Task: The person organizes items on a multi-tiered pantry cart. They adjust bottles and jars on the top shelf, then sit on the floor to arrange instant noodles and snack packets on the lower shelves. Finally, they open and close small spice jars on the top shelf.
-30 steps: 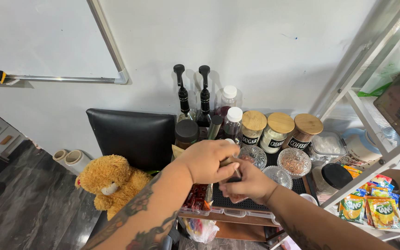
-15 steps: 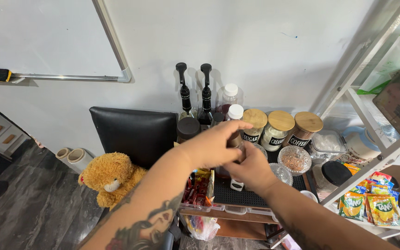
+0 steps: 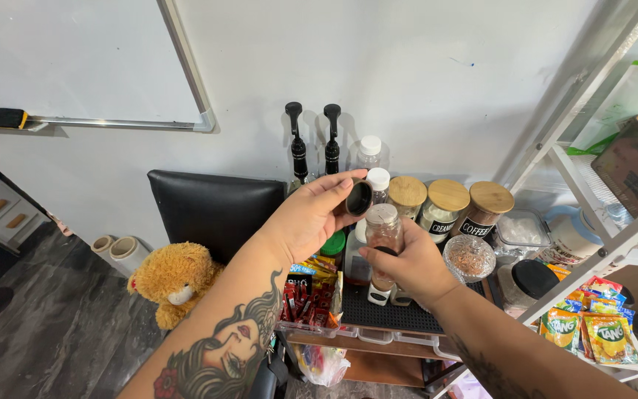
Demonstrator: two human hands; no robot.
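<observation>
left hand (image 3: 308, 222) pinches a black cap (image 3: 359, 198) just above the open shaker jar (image 3: 384, 240) gripped upright by the right hand (image 3: 407, 270); keeping the jar level avoids spills.

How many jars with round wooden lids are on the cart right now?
3, in a row against the wall behind the hands: the left wooden-lidded jar, the middle wooden-lidded jar, and the right wooden-lidded jar. The hands may hide more in front.
</observation>
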